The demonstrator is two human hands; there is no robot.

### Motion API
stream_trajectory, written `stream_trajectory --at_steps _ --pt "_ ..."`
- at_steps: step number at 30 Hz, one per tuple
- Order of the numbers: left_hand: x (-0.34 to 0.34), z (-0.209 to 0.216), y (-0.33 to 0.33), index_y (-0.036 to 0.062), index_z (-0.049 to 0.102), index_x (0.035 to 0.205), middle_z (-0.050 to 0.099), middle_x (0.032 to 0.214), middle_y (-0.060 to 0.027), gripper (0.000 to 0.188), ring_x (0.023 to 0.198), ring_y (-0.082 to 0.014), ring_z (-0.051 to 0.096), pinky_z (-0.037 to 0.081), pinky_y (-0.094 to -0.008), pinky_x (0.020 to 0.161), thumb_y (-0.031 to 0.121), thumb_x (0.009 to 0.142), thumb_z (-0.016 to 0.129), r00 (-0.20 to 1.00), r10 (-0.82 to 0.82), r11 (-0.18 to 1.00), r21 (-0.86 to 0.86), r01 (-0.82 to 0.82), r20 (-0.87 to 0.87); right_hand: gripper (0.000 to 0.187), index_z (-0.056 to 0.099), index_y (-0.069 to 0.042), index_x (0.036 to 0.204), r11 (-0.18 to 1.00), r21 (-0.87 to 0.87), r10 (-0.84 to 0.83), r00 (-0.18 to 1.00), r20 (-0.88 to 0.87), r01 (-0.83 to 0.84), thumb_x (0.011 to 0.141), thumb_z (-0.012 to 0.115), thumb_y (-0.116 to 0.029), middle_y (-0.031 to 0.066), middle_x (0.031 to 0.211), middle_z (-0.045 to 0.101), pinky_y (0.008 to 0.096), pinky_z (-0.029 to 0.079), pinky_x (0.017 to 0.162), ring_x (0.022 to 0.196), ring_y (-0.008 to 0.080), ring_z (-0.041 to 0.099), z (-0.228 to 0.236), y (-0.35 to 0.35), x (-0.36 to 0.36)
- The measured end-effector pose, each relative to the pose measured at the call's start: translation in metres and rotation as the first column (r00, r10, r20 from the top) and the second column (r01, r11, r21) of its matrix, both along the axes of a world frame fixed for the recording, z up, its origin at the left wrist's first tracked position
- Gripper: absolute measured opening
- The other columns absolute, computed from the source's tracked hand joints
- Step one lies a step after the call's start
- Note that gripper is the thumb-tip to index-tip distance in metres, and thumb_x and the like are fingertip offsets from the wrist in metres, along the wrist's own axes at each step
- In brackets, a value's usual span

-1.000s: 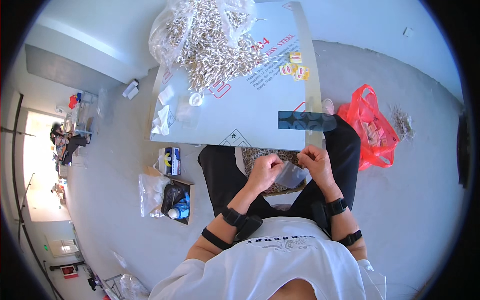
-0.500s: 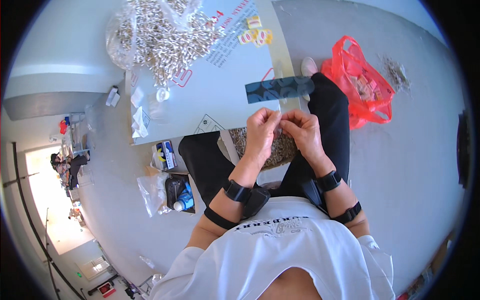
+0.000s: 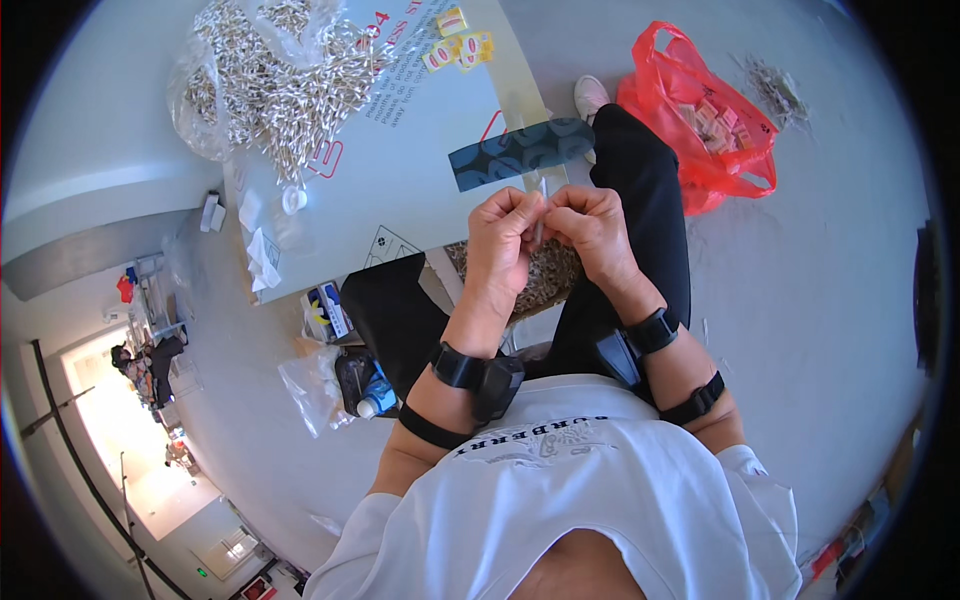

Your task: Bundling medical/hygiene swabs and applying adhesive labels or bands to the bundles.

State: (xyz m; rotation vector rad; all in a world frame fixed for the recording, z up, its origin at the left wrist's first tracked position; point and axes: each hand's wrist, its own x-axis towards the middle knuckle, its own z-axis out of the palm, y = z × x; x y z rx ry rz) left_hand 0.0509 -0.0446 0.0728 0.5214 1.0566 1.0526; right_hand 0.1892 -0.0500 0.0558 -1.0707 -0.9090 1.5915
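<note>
Between my hands a slim silvery-white stick-like piece [image 3: 541, 208] stands nearly upright; its exact kind is too small to make out. My left hand [image 3: 500, 235] pinches it from the left with thumb and forefinger. My right hand [image 3: 597, 235] is closed against its other side, fingertips meeting the left ones. Both hands are just off the table's near edge, above an open box of small brownish pieces [image 3: 548, 275] between my legs. Just beyond them lies a dark, translucent patterned strip [image 3: 515, 155]. At the far left of the table [image 3: 400, 190] is a heap of small silvery-white pieces [image 3: 290, 85].
Clear plastic [image 3: 190, 95] surrounds the heap. Small yellow-and-white packets [image 3: 460, 50] lie at the table's far side. A white cap-like piece [image 3: 294, 199] and crumpled tissue [image 3: 263, 260] sit at left. On the floor stands a red plastic bag [image 3: 700, 130] with small packets inside.
The view has shifted, so the table and bag appear further up and left. My hands stay together, and the slim piece now shows plainly between the fingertips.
</note>
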Motion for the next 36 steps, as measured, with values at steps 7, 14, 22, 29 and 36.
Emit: stream_trajectory --at_steps 7,14,22,29,36 --pt "-0.003 -0.005 0.002 0.0068 0.059 0.078 0.055 0.067 -0.0001 0.020 0.057 -0.0105 0.049 0.038 -0.0252 0.052 0.017 0.091 0.068 0.979 -0.051 0.998 -0.018 0.056 0.197 0.010 0.065 -0.003 0.071 0.964 -0.247 -0.029 0.894 -0.448 -0.093 0.082 0.065 -0.003 0.0030 0.064 0.063 0.0188 0.034 0.048 0.053 0.0045 0.052 -0.010 0.005 0.010" --pt "0.010 0.015 0.003 -0.0001 0.066 0.088 0.064 0.073 -0.0047 0.010 0.063 -0.0100 0.059 0.046 -0.0236 0.055 0.009 0.091 0.066 0.914 -0.086 0.979 0.138 0.152 -0.397 0.011 0.066 0.002 0.076 0.994 -0.107 -0.052 0.984 -0.172 0.034 0.084 0.066 -0.004 0.0030 0.069 0.065 0.0207 0.043 0.055 0.059 0.0065 0.056 -0.007 0.005 0.009" --pt "0.006 0.005 0.008 -0.0036 0.063 0.074 0.060 0.061 -0.0015 0.013 0.054 -0.0041 0.052 0.041 -0.0209 0.047 0.003 0.085 0.067 0.790 -0.013 0.964 0.201 0.172 -0.614 0.009 0.066 0.005 0.077 1.000 -0.018 -0.013 0.999 -0.043 0.012 0.081 0.065 -0.003 0.0018 0.068 0.063 0.0227 0.043 0.056 0.062 0.0055 0.056 -0.013 0.005 0.004" --pt "0.013 0.009 0.004 -0.0029 0.060 0.073 0.058 0.060 -0.0002 0.015 0.053 -0.0035 0.049 0.040 -0.0227 0.048 0.003 0.085 0.067 0.651 0.003 0.922 0.254 0.292 -0.759 0.014 0.066 0.003 0.076 0.986 -0.130 -0.117 0.989 -0.092 0.104 0.083 0.069 -0.008 0.0017 0.065 0.062 0.0200 0.038 0.051 0.056 0.0053 0.052 -0.010 0.007 0.005" --pt "0.007 0.001 0.008 -0.0022 0.059 0.074 0.056 0.062 0.0009 0.014 0.055 -0.0035 0.048 0.039 -0.0219 0.049 0.003 0.086 0.065 0.827 -0.113 0.955 0.169 0.243 -0.550 0.010 0.066 0.002 0.076 0.982 -0.166 -0.112 0.981 -0.155 0.086 0.082 0.066 -0.005 0.0026 0.064 0.062 0.0196 0.037 0.049 0.053 0.0052 0.050 -0.013 0.009 0.009"
